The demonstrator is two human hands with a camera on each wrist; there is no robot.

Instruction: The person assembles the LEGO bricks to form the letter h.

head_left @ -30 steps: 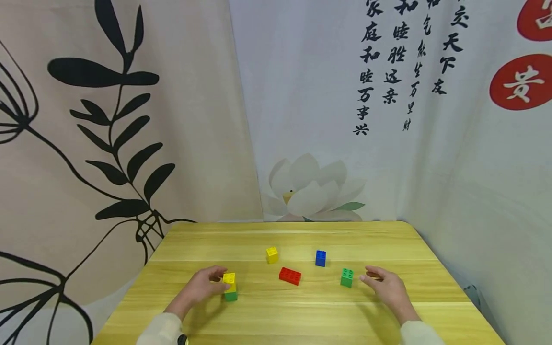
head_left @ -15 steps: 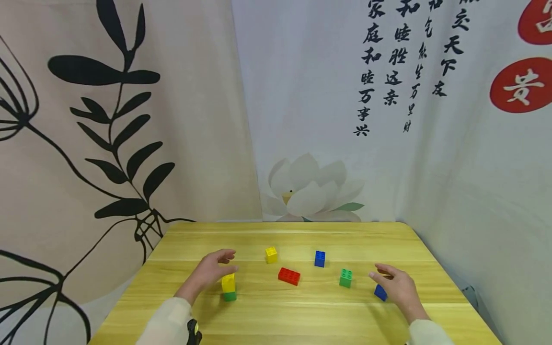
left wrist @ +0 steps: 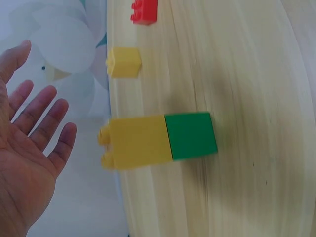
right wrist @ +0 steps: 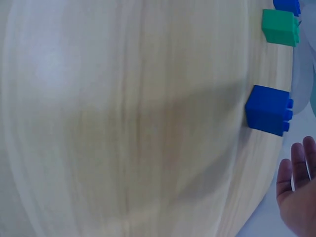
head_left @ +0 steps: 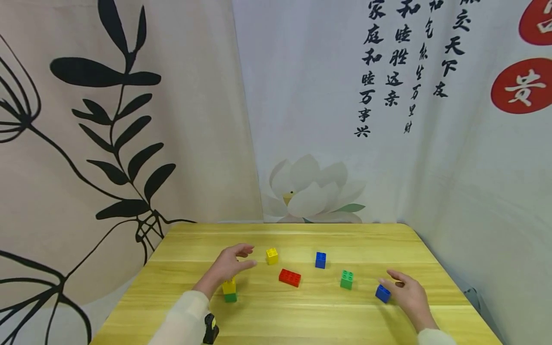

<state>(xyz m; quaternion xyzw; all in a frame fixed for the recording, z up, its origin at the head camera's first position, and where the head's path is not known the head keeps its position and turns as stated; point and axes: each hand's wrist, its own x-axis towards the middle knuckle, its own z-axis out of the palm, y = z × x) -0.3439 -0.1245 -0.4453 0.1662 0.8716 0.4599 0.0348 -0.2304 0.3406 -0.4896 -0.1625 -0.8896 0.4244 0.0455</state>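
A square blue plastic brick with studs on top (head_left: 382, 293) sits on the table to the right of the oblong red plastic brick (head_left: 290, 278), a little nearer the person. The right hand (head_left: 405, 290) is at this blue brick, its fingers loosely extended and pinching nothing; in the head view the thumb passes in front of the brick's top, and I cannot tell whether it touches. To the left of the red brick, also slightly nearer, stands an upright stack: a yellow plastic block (head_left: 230, 287) fitted on a green plastic block (head_left: 230, 297). The left hand (head_left: 230, 265) hovers beyond that stack, left of the red brick, thumb and fingers spread apart with nothing between them. Just behind the red brick and slightly left is a small square yellow brick (head_left: 271, 256), near the left fingertips. Behind the red brick to the right is a second blue brick (head_left: 320, 259), and directly right of it a light green brick (head_left: 347, 280). Everything rests on a yellowish wood-grained table (head_left: 302, 326). Pale sleeves (head_left: 183, 316) cover both forearms. Well behind the red brick hangs a pale cloth printed with a white lotus (head_left: 310, 191).
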